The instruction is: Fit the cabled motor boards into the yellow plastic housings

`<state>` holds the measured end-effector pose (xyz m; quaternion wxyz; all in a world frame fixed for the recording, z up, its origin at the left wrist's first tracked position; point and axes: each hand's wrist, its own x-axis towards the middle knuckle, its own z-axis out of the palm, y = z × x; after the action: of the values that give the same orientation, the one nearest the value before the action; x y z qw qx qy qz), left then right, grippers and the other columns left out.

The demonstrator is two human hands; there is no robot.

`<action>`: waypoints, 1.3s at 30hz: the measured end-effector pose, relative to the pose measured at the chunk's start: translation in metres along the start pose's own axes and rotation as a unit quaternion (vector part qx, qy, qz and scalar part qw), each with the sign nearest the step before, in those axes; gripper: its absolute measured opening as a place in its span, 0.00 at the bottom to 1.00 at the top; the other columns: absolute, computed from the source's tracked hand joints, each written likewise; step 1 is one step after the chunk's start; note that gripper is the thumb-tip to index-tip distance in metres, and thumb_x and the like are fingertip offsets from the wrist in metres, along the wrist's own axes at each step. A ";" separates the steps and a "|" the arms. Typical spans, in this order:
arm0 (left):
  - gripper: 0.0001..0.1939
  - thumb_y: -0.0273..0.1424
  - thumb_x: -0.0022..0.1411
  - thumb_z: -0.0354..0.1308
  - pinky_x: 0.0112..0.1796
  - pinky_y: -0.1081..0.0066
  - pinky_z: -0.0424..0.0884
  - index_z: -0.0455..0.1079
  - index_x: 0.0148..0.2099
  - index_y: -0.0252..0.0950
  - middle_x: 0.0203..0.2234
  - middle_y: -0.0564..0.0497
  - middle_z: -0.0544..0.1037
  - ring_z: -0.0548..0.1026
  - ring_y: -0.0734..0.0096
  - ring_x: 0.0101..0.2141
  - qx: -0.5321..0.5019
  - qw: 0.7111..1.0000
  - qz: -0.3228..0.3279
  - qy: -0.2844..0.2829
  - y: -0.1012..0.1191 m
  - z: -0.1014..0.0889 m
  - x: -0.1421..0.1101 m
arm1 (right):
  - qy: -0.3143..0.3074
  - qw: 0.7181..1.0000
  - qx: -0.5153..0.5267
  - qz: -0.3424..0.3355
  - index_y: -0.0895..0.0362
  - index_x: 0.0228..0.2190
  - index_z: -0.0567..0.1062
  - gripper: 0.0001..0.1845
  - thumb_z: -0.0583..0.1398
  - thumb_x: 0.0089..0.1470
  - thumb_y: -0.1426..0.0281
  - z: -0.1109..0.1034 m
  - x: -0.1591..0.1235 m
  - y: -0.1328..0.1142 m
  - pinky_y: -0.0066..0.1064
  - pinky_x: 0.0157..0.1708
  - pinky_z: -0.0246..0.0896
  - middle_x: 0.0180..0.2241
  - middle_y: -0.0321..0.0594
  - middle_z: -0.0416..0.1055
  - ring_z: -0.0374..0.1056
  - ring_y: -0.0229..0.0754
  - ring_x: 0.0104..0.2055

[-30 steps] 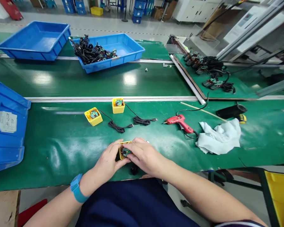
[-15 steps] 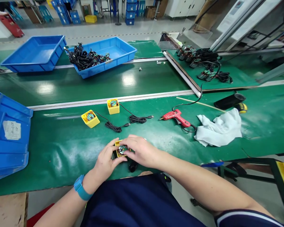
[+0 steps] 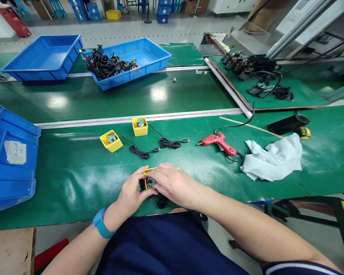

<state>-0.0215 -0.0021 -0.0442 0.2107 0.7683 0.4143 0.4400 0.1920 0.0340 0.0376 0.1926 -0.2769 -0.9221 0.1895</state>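
Observation:
A small yellow box with a circuit board inside rests on the green mat near the front edge. My left hand grips its left side, fingers curled round it. My right hand covers the box from the right, its fingers pressing on the board. A black cable bundle lies just under my right hand. Two more yellow boxes, one and another, stand farther back with black cables trailing from them.
A red glue gun and a white cloth lie to the right. Blue bins stand at the left. At the back, one blue tray holds several cabled boards, next to another blue tray.
Both hands stay on the yellow box. My right fingers have shifted down over the board, covering more of it. The view has moved slightly.

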 end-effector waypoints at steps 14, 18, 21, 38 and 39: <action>0.22 0.45 0.63 0.67 0.51 0.55 0.82 0.67 0.49 0.36 0.52 0.34 0.80 0.81 0.52 0.54 0.004 1.000 0.021 -0.003 0.002 0.000 0.002 | -0.009 1.000 0.001 0.028 0.61 0.47 0.73 0.12 0.60 0.61 0.82 0.004 0.001 0.000 0.39 0.40 0.69 0.40 0.47 0.78 0.69 0.47 0.38; 0.19 0.43 0.64 0.67 0.51 0.56 0.82 0.67 0.48 0.37 0.53 0.33 0.80 0.81 0.53 0.55 0.010 1.000 0.021 -0.012 0.003 -0.001 0.003 | 0.000 1.000 -0.005 0.022 0.60 0.47 0.73 0.12 0.58 0.62 0.81 0.001 0.002 -0.001 0.39 0.39 0.70 0.38 0.47 0.77 0.69 0.46 0.37; 0.21 0.44 0.63 0.67 0.50 0.56 0.82 0.66 0.48 0.36 0.52 0.32 0.80 0.81 0.52 0.54 0.005 1.000 0.022 -0.006 0.003 -0.001 0.003 | 0.012 0.999 0.020 0.023 0.60 0.51 0.71 0.16 0.57 0.62 0.82 0.000 0.000 -0.001 0.39 0.39 0.71 0.40 0.47 0.77 0.69 0.46 0.38; 0.23 0.43 0.63 0.69 0.51 0.54 0.82 0.64 0.50 0.38 0.54 0.33 0.79 0.81 0.51 0.55 -0.014 1.000 0.006 -0.009 0.001 0.000 0.001 | 0.070 0.996 0.023 0.051 0.56 0.53 0.68 0.14 0.55 0.68 0.78 0.016 -0.009 -0.003 0.40 0.40 0.71 0.41 0.46 0.77 0.70 0.47 0.39; 0.23 0.43 0.63 0.69 0.50 0.54 0.82 0.64 0.51 0.38 0.54 0.33 0.79 0.81 0.51 0.55 -0.014 1.000 0.008 -0.007 0.001 0.000 0.001 | 0.077 0.995 0.027 0.053 0.56 0.54 0.68 0.15 0.55 0.67 0.78 0.018 -0.011 -0.002 0.40 0.40 0.71 0.41 0.47 0.77 0.70 0.47 0.40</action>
<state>-0.0206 -0.0016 -0.0434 0.2213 0.7714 0.4004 0.4423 0.1911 0.0217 0.0210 0.2599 -0.3336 -0.8834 0.2021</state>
